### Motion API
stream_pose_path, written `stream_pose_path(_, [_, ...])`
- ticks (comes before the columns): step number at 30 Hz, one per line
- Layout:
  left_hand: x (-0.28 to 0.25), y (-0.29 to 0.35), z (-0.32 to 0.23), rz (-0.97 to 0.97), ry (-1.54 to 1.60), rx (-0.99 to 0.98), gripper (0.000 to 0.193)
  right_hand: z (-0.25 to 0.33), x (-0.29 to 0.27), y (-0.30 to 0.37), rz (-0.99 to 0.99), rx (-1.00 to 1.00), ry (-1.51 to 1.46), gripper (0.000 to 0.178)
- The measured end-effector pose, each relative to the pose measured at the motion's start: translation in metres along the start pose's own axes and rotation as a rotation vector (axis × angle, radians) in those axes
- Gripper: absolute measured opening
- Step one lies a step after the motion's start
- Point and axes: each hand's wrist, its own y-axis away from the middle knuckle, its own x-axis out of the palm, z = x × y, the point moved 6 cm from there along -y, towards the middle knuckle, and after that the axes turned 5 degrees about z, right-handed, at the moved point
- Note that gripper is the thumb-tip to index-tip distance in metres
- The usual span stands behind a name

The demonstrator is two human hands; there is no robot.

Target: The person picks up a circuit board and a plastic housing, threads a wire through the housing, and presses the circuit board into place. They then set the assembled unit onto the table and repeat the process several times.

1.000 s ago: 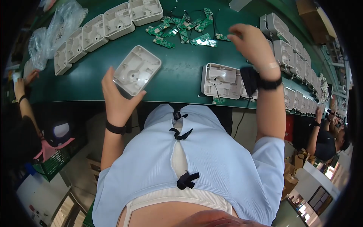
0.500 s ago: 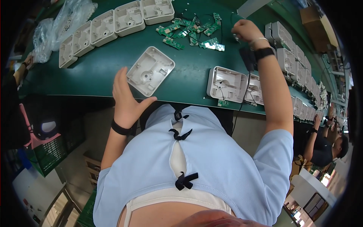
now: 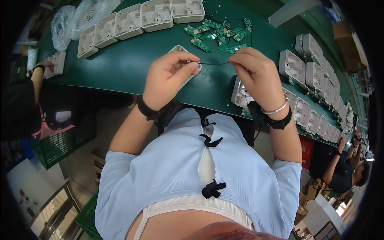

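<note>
A thin black wire runs nearly level between my two hands, above the green table. My left hand is closed, thumb and fingers pinching one end of it. On the other end, my right hand pinches with its fingertips. Beneath and behind my left hand lies an open white plastic housing, mostly hidden by that hand. Just beyond my right hand is a loose pile of green circuit boards with dark wires. Another white housing sits partly behind my right wrist, near the table's front edge.
A row of open white housings curves along the far left, beside clear plastic bags. More housings stand in rows at right. A grey post rises behind the boards. Other people's hands work at both sides.
My right hand has come left and nearer from beyond the boards. My left hand, spread beside the housing before, has closed over it and now pinches the wire along with my right.
</note>
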Motion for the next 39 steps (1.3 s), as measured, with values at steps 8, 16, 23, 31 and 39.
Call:
stream_pose_path(8, [0.015,0.001,-0.006,-0.076,-0.520,0.290,0.014,-0.020,0.047,0.019,0.139,0.484,-0.611,0.011])
stream_pose_path(16, [0.042,0.021,-0.010,0.122,-0.993,0.472,0.045,-0.041,0.107,0.028,0.296,0.774,-1.766,0.023])
stream_pose_path(23, [-0.022,0.067,0.006,-0.279,-1.263,0.085,0.112,-0.045,0.100,0.025,-0.097,0.737,-1.685,0.019])
stream_pose_path(31, [-0.030,0.068,0.029,-0.328,-0.878,0.018,0.119,-0.033,0.091,0.024,-0.088,0.526,-1.198,0.017])
stream_pose_path(39, [-0.001,0.052,0.002,-0.285,-0.974,0.271,0.102,0.004,0.089,0.019,-0.129,0.345,-0.667,0.013])
